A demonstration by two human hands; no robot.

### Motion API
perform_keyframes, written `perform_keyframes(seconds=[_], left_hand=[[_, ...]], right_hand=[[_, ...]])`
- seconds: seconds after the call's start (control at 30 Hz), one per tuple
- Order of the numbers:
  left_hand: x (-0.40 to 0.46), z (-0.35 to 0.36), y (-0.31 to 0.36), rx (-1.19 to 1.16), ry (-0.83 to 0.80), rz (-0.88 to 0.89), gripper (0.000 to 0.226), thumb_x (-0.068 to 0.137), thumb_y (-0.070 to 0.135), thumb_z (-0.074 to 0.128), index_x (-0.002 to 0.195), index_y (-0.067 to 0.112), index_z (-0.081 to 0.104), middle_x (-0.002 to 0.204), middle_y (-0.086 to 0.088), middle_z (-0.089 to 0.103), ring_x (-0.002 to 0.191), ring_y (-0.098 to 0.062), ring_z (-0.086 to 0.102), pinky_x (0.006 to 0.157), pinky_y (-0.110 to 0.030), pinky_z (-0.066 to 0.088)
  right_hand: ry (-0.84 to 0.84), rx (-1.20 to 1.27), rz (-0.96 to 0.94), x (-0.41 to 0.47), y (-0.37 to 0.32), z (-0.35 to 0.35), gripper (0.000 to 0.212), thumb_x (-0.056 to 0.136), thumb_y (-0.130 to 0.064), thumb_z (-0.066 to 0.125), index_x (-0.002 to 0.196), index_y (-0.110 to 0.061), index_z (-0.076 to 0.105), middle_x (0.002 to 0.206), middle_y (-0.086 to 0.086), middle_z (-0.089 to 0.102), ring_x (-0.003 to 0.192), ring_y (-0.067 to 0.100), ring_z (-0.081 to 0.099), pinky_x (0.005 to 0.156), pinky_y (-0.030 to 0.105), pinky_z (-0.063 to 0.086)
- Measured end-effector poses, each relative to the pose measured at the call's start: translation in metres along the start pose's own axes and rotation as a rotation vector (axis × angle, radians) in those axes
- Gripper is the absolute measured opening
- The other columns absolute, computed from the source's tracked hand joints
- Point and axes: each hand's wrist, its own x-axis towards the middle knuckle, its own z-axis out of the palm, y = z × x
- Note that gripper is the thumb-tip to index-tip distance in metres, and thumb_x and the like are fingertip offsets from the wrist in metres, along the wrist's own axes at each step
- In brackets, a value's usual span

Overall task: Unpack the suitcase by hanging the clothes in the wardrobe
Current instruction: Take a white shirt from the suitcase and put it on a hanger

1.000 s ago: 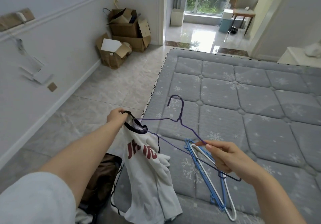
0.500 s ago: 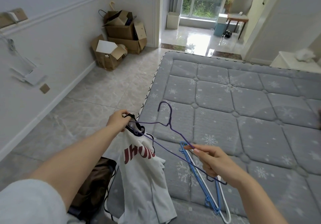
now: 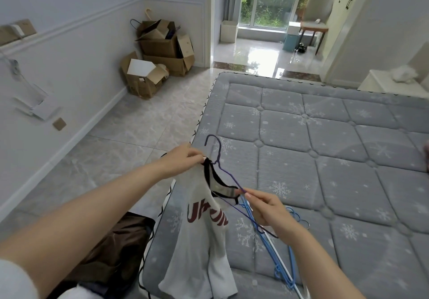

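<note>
Grey quilted mattress [image 3: 325, 159] fills the bedroom | left hand [image 3: 183, 159] pinches the black collar of a white T-shirt [image 3: 204, 240] hanging over the mattress edge | right hand [image 3: 269, 210] grips a purple wire hanger [image 3: 222, 166] at that collar | blue and white hangers [image 3: 281, 266] lie on the mattress under the right hand | cardboard boxes [image 3: 157, 59] beyond the mattress, by the wall

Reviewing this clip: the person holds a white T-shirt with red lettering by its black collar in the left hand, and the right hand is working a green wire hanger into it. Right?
Not quite: the wire hanger is purple, not green, as the head view shows. The left hand does hold the white T-shirt with red lettering at its black collar, and the right hand grips the hanger.
</note>
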Motion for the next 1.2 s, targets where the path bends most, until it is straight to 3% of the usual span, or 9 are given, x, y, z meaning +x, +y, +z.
perform_keyframes(seconds=[0.1, 0.2, 0.27, 0.33, 0.47, 0.63, 0.87, 1.03, 1.2], left_hand=[[0.000, -0.005, -0.011, 0.349, -0.005, 0.263, 0.055, 0.081, 0.064, 0.037, 0.099, 0.023, 0.068, 0.101, 0.002, 0.056, 0.095, -0.017, 0.053, 0.084, -0.037, 0.045], [0.000, 0.002, -0.011, 0.306, -0.084, 0.280, 0.043, 0.094, 0.058, 0.031, 0.089, 0.020, 0.051, 0.078, 0.001, 0.058, 0.073, -0.019, 0.056, 0.070, -0.046, 0.048], [0.001, 0.006, -0.010, 0.306, 0.018, 0.280, 0.039, 0.097, 0.056, 0.031, 0.084, 0.021, 0.045, 0.070, 0.001, 0.055, 0.065, -0.016, 0.053, 0.065, -0.045, 0.045], [0.001, 0.006, -0.007, 0.295, 0.116, 0.307, 0.042, 0.095, 0.061, 0.031, 0.076, 0.024, 0.038, 0.063, 0.001, 0.050, 0.058, -0.014, 0.048, 0.059, -0.042, 0.042], [-0.001, 0.004, 0.001, 0.297, 0.151, 0.359, 0.046, 0.092, 0.070, 0.028, 0.072, 0.028, 0.033, 0.059, 0.002, 0.045, 0.054, -0.014, 0.044, 0.055, -0.039, 0.041], [-0.007, 0.007, 0.015, 0.236, 0.166, 0.406, 0.043, 0.093, 0.064, 0.034, 0.069, 0.029, 0.032, 0.054, 0.004, 0.039, 0.049, -0.013, 0.036, 0.052, -0.034, 0.032], [-0.028, 0.007, 0.040, 0.203, 0.148, 0.504, 0.042, 0.094, 0.061, 0.036, 0.068, 0.028, 0.030, 0.053, 0.001, 0.036, 0.048, -0.014, 0.033, 0.051, -0.031, 0.027], [-0.042, -0.002, 0.055, 0.223, 0.133, 0.574, 0.038, 0.097, 0.053, 0.039, 0.067, 0.031, 0.028, 0.054, 0.003, 0.035, 0.049, -0.013, 0.033, 0.050, -0.028, 0.027], [-0.042, -0.024, 0.042, 0.110, 0.176, 0.550, 0.044, 0.098, 0.054, 0.040, 0.068, 0.023, 0.034, 0.056, 0.004, 0.034, 0.049, -0.006, 0.031, 0.051, -0.027, 0.026]], right_hand=[[-0.047, -0.012, -0.011, -0.004, 0.000, -0.007, 0.025, 0.099, -0.018, 0.053, 0.113, -0.018, 0.075, 0.059, 0.001, 0.022, 0.053, 0.013, 0.019, 0.047, 0.022, 0.017], [0.117, -0.097, -0.086, -0.004, 0.003, -0.011, 0.023, 0.097, -0.014, 0.059, 0.107, -0.024, 0.077, 0.058, -0.008, 0.050, 0.057, 0.010, 0.044, 0.056, 0.019, 0.035], [0.336, -0.228, -0.256, -0.001, 0.010, -0.015, 0.030, 0.095, -0.015, 0.062, 0.118, -0.032, 0.070, 0.090, -0.014, 0.068, 0.086, 0.002, 0.062, 0.078, 0.016, 0.047], [0.583, -0.249, -0.324, -0.003, 0.020, -0.016, 0.038, 0.095, -0.015, 0.061, 0.128, -0.036, 0.063, 0.117, -0.019, 0.057, 0.109, -0.007, 0.054, 0.092, 0.005, 0.039], [0.998, 0.031, 0.106, 0.001, 0.060, -0.012, 0.046, 0.093, 0.000, 0.050, 0.133, -0.023, 0.058, 0.121, 0.002, 0.061, 0.102, 0.016, 0.059, 0.090, 0.026, 0.043], [0.492, 0.236, 0.462, 0.014, 0.074, 0.024, 0.029, 0.094, -0.011, 0.060, 0.123, -0.015, 0.054, 0.105, 0.010, 0.063, 0.081, 0.026, 0.066, 0.072, 0.037, 0.053], [0.383, 0.095, 0.480, 0.058, 0.048, 0.046, 0.054, 0.075, -0.048, 0.077, 0.115, -0.021, 0.053, 0.098, 0.008, 0.068, 0.066, 0.018, 0.061, 0.056, 0.029, 0.047], [0.382, 0.017, 0.391, 0.074, 0.049, 0.039, 0.029, 0.082, -0.019, 0.070, 0.106, -0.012, 0.056, 0.093, 0.017, 0.069, 0.066, 0.023, 0.062, 0.061, 0.038, 0.057], [0.469, 0.760, 0.439, 0.062, 0.036, 0.011, 0.016, 0.094, 0.009, 0.050, 0.087, -0.003, 0.058, 0.055, 0.012, 0.065, 0.041, 0.019, 0.063, 0.042, 0.026, 0.054]])
